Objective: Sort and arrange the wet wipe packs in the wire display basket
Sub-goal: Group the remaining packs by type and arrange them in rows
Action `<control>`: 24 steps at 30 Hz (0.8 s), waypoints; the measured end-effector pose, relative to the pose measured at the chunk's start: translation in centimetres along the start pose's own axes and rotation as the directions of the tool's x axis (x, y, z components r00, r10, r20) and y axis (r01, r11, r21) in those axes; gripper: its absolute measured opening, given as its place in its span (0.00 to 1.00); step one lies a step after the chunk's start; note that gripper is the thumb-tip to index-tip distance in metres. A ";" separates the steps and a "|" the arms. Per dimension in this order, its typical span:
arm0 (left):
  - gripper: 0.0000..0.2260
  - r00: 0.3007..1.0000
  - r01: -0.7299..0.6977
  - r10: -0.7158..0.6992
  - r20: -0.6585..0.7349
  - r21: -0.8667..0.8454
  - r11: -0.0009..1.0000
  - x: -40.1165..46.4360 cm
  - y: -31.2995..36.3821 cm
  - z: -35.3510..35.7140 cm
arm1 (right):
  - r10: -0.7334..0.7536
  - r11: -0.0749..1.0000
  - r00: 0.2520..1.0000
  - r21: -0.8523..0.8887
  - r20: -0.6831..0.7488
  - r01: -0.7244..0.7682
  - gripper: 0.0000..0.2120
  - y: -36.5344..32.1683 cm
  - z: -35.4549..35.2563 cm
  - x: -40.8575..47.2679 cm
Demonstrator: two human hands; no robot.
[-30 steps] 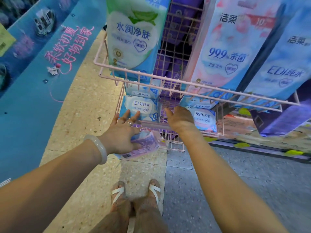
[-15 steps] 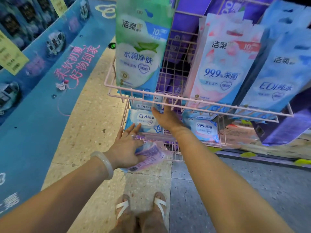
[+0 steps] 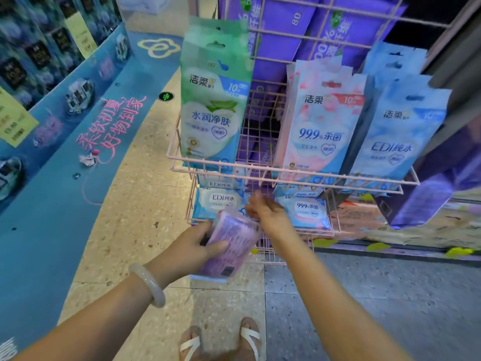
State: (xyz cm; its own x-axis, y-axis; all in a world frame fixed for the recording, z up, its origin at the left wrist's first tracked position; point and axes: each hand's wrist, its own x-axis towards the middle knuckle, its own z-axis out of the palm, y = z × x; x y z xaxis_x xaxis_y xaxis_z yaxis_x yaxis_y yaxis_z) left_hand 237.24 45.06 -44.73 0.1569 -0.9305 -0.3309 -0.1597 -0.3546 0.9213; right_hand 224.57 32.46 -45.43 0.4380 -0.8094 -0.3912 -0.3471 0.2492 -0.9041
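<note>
Above the pink wire basket rim (image 3: 286,169) I count three tall hanging packs: one green (image 3: 214,100), one pink (image 3: 322,126), one blue (image 3: 395,134). Below it, two flat packs face me, one purple pack (image 3: 229,246) in my left hand (image 3: 192,243).

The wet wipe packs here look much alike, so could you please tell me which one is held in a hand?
The purple pack, gripped in the left hand in front of the lower basket. The others sit in the baskets, green, pink or blue.
</note>
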 end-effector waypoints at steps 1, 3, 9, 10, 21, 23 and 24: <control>0.12 0.999 0.050 -0.050 0.000 -0.114 0.992 -0.3 0.6 0.0 | 0.051 0.982 0.997 0.179 0.059 -0.061 0.19 0.3 -0.6 -1.7; 0.08 0.995 0.095 -0.094 0.013 -0.259 0.961 -0.6 1.5 0.2 | 0.051 0.943 0.977 0.313 0.207 -0.115 0.22 0.8 -1.6 -5.0; 0.08 0.999 0.052 -0.053 0.012 -0.496 0.867 -1.4 4.1 2.1 | -0.072 0.962 0.982 0.274 0.174 0.022 0.17 0.4 -3.1 -10.1; 0.08 0.999 0.043 -0.041 0.015 -0.502 0.864 -1.6 4.4 2.4 | -0.077 0.963 0.982 0.267 0.171 0.029 0.17 0.1 -3.4 -10.6; 0.17 0.982 -0.011 0.120 0.148 -0.584 0.812 -3.6 9.6 3.5 | -0.733 0.680 0.620 -0.272 -0.281 0.681 0.20 -2.9 -7.3 -13.1; 0.15 0.917 0.297 0.007 0.398 -0.694 0.655 -3.9 11.6 3.3 | -0.830 0.558 0.496 -0.425 -0.257 0.713 0.17 -4.2 -8.0 -12.9; 0.18 0.889 0.334 0.021 0.458 -0.679 0.653 -3.7 11.9 3.2 | -0.854 0.518 0.462 -0.479 -0.241 0.708 0.16 -4.7 -8.3 -12.8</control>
State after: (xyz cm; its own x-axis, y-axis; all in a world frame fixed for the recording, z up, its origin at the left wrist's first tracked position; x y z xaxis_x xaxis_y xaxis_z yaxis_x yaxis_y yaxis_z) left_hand 231.61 43.98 -33.18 -0.3102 -0.8765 -0.3682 0.6100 -0.4806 0.6301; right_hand 213.69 37.24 -34.74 0.2984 -0.7146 0.6326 -0.2672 -0.6989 -0.6634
